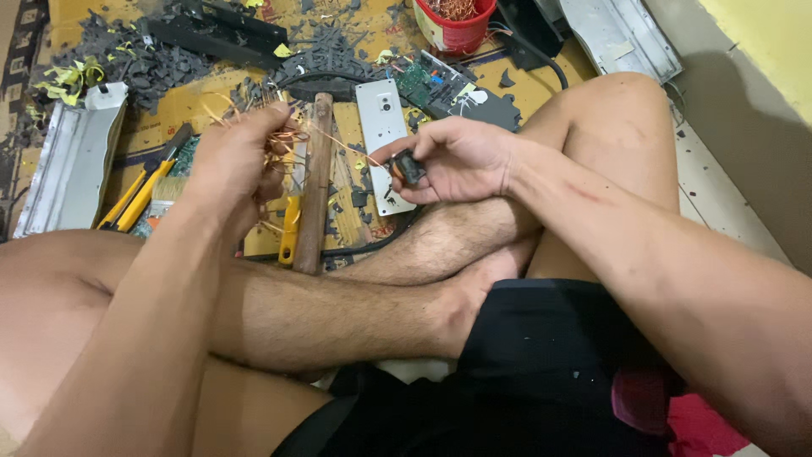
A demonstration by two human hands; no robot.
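My left hand [237, 165] is closed around a loose bundle of thin copper wire [288, 140], held up over the floor mat. A strand of that wire runs across to a small black coil part [408, 167] pinched between the thumb and fingers of my right hand [461, 159]. Both hands hover above my crossed legs. Below them lie a wooden hammer handle [317, 182] and a white metal plate [382, 127].
Yellow-handled pliers [139, 196] and a brush [167, 193] lie at the left beside a grey metal tray [72, 161]. Black plastic scraps [144, 63], a green circuit board [423, 80] and a red bucket of copper wire [455, 21] sit farther out. A black cable [372, 245] curves by my shin.
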